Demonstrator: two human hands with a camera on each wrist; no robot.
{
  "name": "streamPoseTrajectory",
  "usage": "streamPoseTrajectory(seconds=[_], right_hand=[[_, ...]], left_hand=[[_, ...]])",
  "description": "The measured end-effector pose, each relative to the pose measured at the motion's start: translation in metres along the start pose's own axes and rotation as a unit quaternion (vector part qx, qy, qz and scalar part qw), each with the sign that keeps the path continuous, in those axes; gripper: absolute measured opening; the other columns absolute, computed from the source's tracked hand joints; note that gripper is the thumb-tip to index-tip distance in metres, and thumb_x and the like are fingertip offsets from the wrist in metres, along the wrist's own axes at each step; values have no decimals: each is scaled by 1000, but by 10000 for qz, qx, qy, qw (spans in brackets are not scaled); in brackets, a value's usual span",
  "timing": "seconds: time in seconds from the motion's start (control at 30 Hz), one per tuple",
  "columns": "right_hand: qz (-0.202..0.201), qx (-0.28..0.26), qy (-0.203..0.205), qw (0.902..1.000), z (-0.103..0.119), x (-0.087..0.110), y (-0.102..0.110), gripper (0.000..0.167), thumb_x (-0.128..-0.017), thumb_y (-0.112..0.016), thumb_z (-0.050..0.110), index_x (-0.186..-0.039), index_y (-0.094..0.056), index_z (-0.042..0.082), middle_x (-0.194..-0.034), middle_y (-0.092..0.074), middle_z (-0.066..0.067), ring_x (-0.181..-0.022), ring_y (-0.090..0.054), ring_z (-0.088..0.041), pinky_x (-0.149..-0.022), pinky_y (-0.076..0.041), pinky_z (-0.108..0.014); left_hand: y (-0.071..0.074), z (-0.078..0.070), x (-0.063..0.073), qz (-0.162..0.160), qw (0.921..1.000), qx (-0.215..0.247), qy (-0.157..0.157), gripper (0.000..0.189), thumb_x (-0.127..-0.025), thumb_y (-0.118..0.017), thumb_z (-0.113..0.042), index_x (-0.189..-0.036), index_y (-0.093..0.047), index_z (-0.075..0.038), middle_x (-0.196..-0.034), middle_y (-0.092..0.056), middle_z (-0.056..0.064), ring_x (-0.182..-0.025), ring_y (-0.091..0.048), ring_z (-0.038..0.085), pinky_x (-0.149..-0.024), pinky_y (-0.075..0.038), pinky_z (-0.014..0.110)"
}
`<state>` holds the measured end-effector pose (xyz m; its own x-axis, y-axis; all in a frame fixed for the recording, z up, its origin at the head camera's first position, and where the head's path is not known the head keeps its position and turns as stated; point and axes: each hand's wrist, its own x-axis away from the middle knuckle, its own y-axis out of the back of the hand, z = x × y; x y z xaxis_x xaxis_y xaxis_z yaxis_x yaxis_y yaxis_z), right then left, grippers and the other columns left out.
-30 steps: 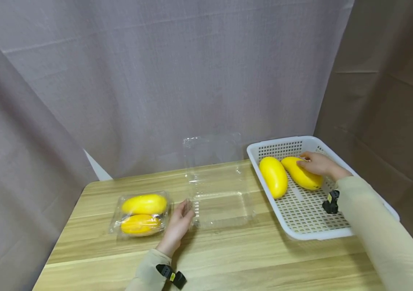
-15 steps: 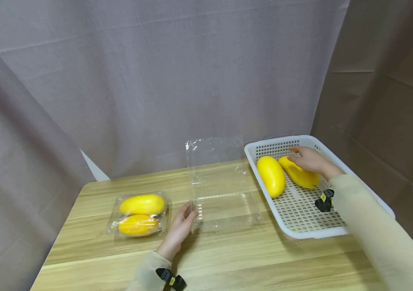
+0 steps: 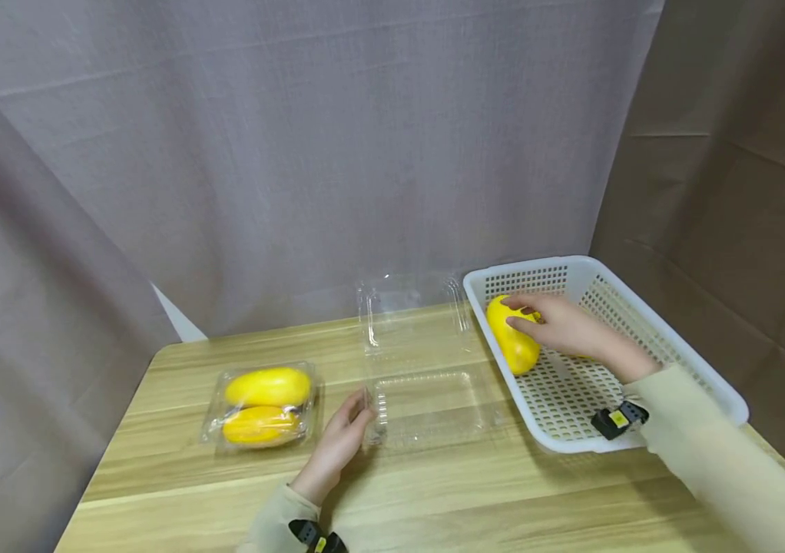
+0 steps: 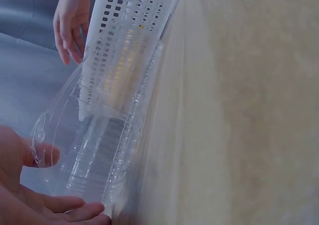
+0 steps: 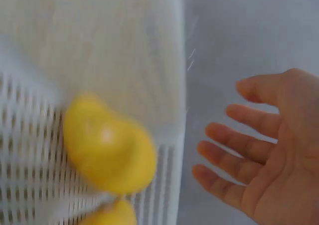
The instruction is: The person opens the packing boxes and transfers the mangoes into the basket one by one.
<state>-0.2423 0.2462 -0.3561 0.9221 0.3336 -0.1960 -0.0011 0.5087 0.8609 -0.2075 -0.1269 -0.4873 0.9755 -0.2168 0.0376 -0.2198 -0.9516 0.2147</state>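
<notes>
At the left side of a clear plastic clamshell box (image 3: 427, 407), my left hand (image 3: 340, 438) pinches the rim; in the left wrist view the thumb shows at the plastic and the fingers lie along the outside. The box's lid (image 3: 413, 315) stands raised behind it. Over the white basket (image 3: 641, 330) hovers my right hand (image 3: 558, 326), fingers spread and holding nothing. Below it lies a yellow mango (image 3: 520, 353). A second mango (image 5: 112, 215) in the basket is mostly hidden by the hand in the head view.
Left of my left hand sits a closed clear box (image 3: 209, 430) with two mangoes (image 3: 268, 388) inside. The wooden table (image 3: 434, 499) carries everything. A grey curtain (image 3: 296, 153) hangs right behind its back edge.
My right hand has let go of the right-hand mango, lifted, and moved left over the other one. The clear lid leans lower than before. My left hand stays at the box.
</notes>
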Motion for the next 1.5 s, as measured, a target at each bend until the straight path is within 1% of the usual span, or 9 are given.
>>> streamPoseTrajectory(seconds=[0.3, 0.53, 0.73, 0.83, 0.93, 1.03, 1.17, 1.33, 1.5], right_hand=[[144, 381, 667, 9969, 50, 36, -14, 38, -100, -65, 22, -132, -64, 1, -128, -66, -15, -115, -63, -36, -94, -53, -53], [476, 448, 1026, 9926, 70, 57, -40, 40, -102, -61, 23, -138, -60, 6, -132, -64, -9, -120, -61, -28, -99, -53, -48], [522, 463, 1213, 9902, 77, 60, -53, 41, -102, -60, 27, -138, -59, 8, -130, -65, -8, -117, -63, -26, -96, -54, -46], [513, 422, 1242, 9900, 79, 58, -57, 41, -103, -60, 30, -138, -60, 9, -130, -65, -8, -117, -64, -26, -97, -54, -46], [475, 314, 1170, 9915, 82, 53, -61, 42, -103, -59, 32, -140, -59, 11, -135, -63, -7, -122, -60, -27, -102, -51, -48], [354, 224, 1057, 9935, 87, 45, -66, 43, -103, -59, 33, -141, -59, 13, -137, -62, -4, -126, -58, -25, -105, -49, -47], [129, 7, 1057, 9943, 101, 29, -73, 42, -102, -61, 31, -141, -59, 13, -138, -61, -4, -128, -57, -27, -107, -47, -48], [36, -378, 1162, 9925, 122, 4, -89, 46, -102, -60, 32, -144, -56, 11, -142, -58, -7, -130, -55, -27, -109, -45, -48], [-29, -815, 1202, 9894, 138, -16, -107, 48, -103, -59, 32, -145, -54, 11, -145, -56, -6, -121, -61, -24, -100, -53, -41]], left_hand=[[0, 1, 5, 84, 9999, -62, 17, 65, -101, -57, -21, -151, -31, 11, -156, -33, 31, -145, -29, 47, -118, -23, 58], [-1, 1, 7, 118, 9998, -156, -20, 66, -101, -57, -22, -151, -31, 11, -155, -34, 30, -144, -30, 46, -119, -22, 57], [-3, 3, 6, 133, 9996, -250, -42, 65, -101, -58, -24, -151, -33, 10, -155, -36, 29, -144, -31, 45, -119, -22, 57], [-3, 2, 6, 161, 9996, -241, 13, 68, -102, -57, -27, -152, -30, 10, -154, -35, 31, -144, -32, 46, -118, -24, 58], [1, -4, 8, 132, 9996, -234, 64, 71, -103, -56, -30, -154, -25, 10, -155, -35, 31, -143, -32, 47, -118, -25, 60], [9, -15, 11, 77, 9995, -292, 6, 73, -104, -56, -33, -156, -23, 6, -157, -33, 27, -145, -30, 46, -118, -23, 61], [27, -35, 14, 25, 9992, -248, -302, 73, -103, -58, -32, -158, -23, 2, -161, -29, 22, -148, -24, 41, -120, -19, 58], [58, -59, 20, -148, 9980, -87, -604, 64, -105, -56, -23, -157, -26, 0, -163, -28, 17, -151, -21, 34, -121, -21, 52], [92, -74, 29, -420, 9960, -445, -649, 59, -106, -55, -20, -156, -30, -1, -163, -29, 14, -152, -18, 28, -122, -19, 50]])
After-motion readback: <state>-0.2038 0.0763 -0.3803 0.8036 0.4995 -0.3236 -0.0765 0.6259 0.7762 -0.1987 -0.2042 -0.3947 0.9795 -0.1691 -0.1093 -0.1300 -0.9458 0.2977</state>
